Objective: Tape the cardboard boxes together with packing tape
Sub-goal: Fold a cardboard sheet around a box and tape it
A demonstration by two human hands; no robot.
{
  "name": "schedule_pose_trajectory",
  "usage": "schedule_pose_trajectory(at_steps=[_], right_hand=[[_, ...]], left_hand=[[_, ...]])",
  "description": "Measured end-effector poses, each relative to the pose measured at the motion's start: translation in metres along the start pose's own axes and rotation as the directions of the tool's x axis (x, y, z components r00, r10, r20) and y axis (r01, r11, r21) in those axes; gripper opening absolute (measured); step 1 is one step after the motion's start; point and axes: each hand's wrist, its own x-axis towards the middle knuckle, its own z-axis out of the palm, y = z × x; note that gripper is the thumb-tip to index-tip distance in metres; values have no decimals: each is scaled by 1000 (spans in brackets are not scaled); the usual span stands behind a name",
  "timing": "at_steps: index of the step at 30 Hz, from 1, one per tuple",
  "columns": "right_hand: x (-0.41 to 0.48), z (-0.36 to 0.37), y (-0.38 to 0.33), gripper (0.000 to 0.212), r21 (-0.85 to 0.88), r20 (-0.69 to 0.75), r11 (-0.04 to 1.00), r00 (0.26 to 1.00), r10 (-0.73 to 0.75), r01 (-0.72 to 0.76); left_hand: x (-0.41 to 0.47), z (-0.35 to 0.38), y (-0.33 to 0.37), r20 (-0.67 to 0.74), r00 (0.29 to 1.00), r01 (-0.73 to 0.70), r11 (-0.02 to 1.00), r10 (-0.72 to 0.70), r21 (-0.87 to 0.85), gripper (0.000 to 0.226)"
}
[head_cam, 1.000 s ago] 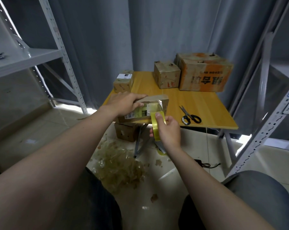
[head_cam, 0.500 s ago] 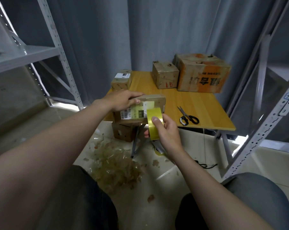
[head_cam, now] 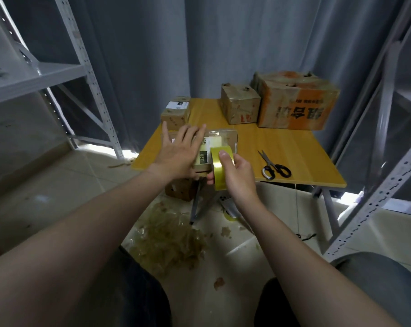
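Note:
A small cardboard box [head_cam: 221, 143] with printed labels lies at the near edge of the wooden table [head_cam: 294, 152]. My left hand [head_cam: 178, 152] rests flat on its top with the fingers spread and straight. My right hand [head_cam: 235, 175] grips a yellow roll of packing tape [head_cam: 219, 171] at the box's near side, thumb on the roll's rim. Further back stand a small box with a white label [head_cam: 176, 112], a medium box [head_cam: 239, 106] and a large box with orange print [head_cam: 294, 100].
Black-handled scissors [head_cam: 274, 165] lie on the table right of my hands. Under the table sit another box [head_cam: 180, 191], a second tape roll [head_cam: 230, 217] and a heap of crumpled used tape [head_cam: 169, 241]. Metal shelving stands left and right, with a grey curtain behind.
My left hand has opened from gripping the box to lying flat on its top. The box now lies flatter on the table. The tape roll stays at its near side.

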Motion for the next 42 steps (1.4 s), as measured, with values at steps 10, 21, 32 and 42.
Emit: schedule_pose_trajectory(at_steps=[10,21,32,42], right_hand=[[-2,3,-1,20,-43,-3,997,998,-61,61],[-20,-2,20,43,-74,-79,989,989,124,-130],[-41,-6,13,22,-11,-56,995,993,-104,103],[-29,1,7,26,-90,-140,996,989,-39,26]], left_hand=[[8,0,-4,-26,999,37,999,-38,-13,142],[10,-10,-3,43,998,39,998,-36,-52,143],[9,-13,-15,271,962,69,952,15,-298,145],[16,7,-20,396,918,124,922,34,-367,144]])
